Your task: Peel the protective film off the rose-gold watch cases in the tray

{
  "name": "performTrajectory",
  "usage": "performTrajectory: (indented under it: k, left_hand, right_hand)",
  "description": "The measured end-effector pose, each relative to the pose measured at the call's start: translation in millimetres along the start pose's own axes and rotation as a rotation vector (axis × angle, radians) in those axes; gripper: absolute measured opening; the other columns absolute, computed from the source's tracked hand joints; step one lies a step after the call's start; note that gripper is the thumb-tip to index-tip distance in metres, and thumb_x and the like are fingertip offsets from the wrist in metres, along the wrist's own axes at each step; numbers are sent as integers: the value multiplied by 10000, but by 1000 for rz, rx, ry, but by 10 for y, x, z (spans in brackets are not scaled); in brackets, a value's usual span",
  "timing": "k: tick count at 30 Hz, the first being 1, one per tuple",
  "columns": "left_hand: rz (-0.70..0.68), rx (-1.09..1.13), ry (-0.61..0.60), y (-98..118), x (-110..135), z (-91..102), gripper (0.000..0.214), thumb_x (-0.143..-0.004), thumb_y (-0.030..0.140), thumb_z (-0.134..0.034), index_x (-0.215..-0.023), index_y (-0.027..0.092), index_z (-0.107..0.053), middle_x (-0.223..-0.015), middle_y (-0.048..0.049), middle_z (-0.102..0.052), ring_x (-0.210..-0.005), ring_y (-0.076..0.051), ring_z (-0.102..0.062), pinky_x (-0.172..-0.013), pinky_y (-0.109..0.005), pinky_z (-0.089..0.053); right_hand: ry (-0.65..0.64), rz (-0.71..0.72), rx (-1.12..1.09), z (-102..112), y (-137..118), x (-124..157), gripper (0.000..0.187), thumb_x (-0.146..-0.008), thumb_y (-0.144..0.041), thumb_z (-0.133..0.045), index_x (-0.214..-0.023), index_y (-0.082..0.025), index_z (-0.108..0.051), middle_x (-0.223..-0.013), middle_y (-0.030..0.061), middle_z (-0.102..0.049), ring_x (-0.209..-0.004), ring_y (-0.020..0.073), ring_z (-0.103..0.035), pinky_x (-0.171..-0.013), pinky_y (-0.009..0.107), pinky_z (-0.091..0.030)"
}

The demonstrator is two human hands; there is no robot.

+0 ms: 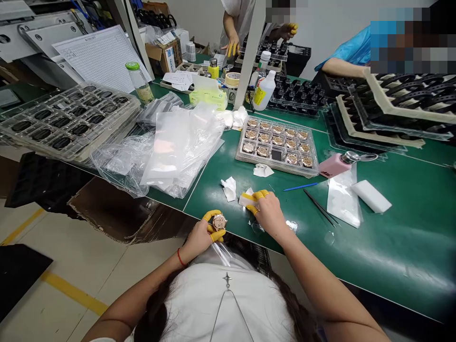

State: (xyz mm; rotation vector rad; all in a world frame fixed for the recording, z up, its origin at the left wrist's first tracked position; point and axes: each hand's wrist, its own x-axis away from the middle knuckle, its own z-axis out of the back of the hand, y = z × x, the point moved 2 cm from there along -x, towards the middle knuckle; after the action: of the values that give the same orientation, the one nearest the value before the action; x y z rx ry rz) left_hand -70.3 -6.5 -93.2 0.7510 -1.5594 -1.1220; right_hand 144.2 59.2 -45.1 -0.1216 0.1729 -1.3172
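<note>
A round gold watch case [219, 222], its marked back facing up, is held at the table's front edge by my left hand [206, 232], which has yellow finger cots on. My right hand [268, 209], also in yellow finger cots, pinches a small pale, flat piece [245, 200] just above the green table. I cannot tell if it is cloth or sponge. Crumpled white wipes [229, 188] lie by the right fingertips. Behind them, a clear tray [242, 164] carries rows of similar watch cases, with one slot showing dark and without a case.
To the right lie a blue stick [300, 187], black tweezers [320, 207], a pink pump bottle [334, 165] and a white block [372, 196]. Plastic bags [178, 147] and stacked trays [71, 118] are at left. Strap trays [384, 128] stand at right. Co-workers' hands [233, 43] work across the table.
</note>
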Motion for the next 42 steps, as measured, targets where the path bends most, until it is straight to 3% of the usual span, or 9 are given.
performTrajectory:
  k: [3,8,14,21,27,32,36,38,42]
  left_hand:
    - [-22,-31,-2,-14,-20,8,605,-731,287,-683,-1256,169,-407,-629,13,-669,-589,-175,-678,-572,-247,-507]
    - [-21,4,-11,-39,-40,29,600,-718,286,-695,-1245,179,-429,-634,18,-666,-580,-172,-668,-561,-253,-510]
    - [-24,23,-29,-26,-33,41,651,-692,300,-727,-1259,165,-438,-639,14,-673,-607,-187,-672,-547,-240,-490]
    - [-19,15,-36,32,-31,35,673,-701,289,-712,-1292,158,-419,-616,7,-684,-592,-195,-674,-558,-254,-486]
    - [-5,76,-63,66,22,45,630,-720,291,-697,-1266,151,-416,-633,6,-668,-605,-180,-672,-592,-259,-498]
    - [-50,158,-146,215,-8,-7,646,-712,273,-711,-1271,167,-406,-738,-9,-673,-653,-162,-664,-650,-272,-506]
    - [-125,41,-138,380,-153,-93,717,-717,301,-704,-1343,169,-381,-722,-18,-686,-678,-178,-654,-641,-271,-490]
    - [-166,-8,-114,436,-214,-109,748,-715,304,-704,-1367,167,-363,-708,-13,-685,-673,-176,-641,-657,-281,-488]
    - [-182,-37,-181,453,-263,-85,712,-773,345,-655,-1380,132,-350,-747,-41,-689,-689,-175,-629,-686,-295,-481]
  right_hand:
    - [10,107,8,-26,-81,57,170,-852,-152,-467,-869,-197,-629,-851,108,-587,-880,264,-453,-796,415,-349]
    - [133,218,-120,53,-362,207,205,-894,-198,-444,-970,-222,-633,-1092,90,-582,-1004,255,-427,-947,456,-291]
    - [-45,475,-76,-9,-745,267,281,-790,-48,-459,-929,-225,-628,-780,45,-601,-820,213,-447,-942,407,-279]
    - [-18,368,-51,-113,-752,56,269,-720,-15,-480,-878,-195,-600,-800,69,-609,-860,231,-444,-843,371,-297]
    - [-54,256,-295,-93,-514,-68,222,-867,-142,-424,-953,-194,-622,-796,70,-604,-826,216,-476,-808,369,-358]
    - [187,-27,-454,-88,-304,-21,284,-854,-253,-493,-1104,-170,-598,-1094,145,-581,-1059,286,-450,-916,470,-346]
    - [-51,46,-872,-99,-413,15,387,-868,-310,-485,-1247,-229,-490,-894,32,-616,-823,168,-561,-775,337,-459]
    - [-112,15,-889,-11,-326,-137,407,-848,-318,-514,-1238,-206,-485,-790,3,-609,-702,140,-564,-676,286,-469]
    - [200,-288,-556,387,345,-789,303,-872,-327,-454,-1088,-146,-564,-884,60,-643,-761,152,-589,-694,269,-456]
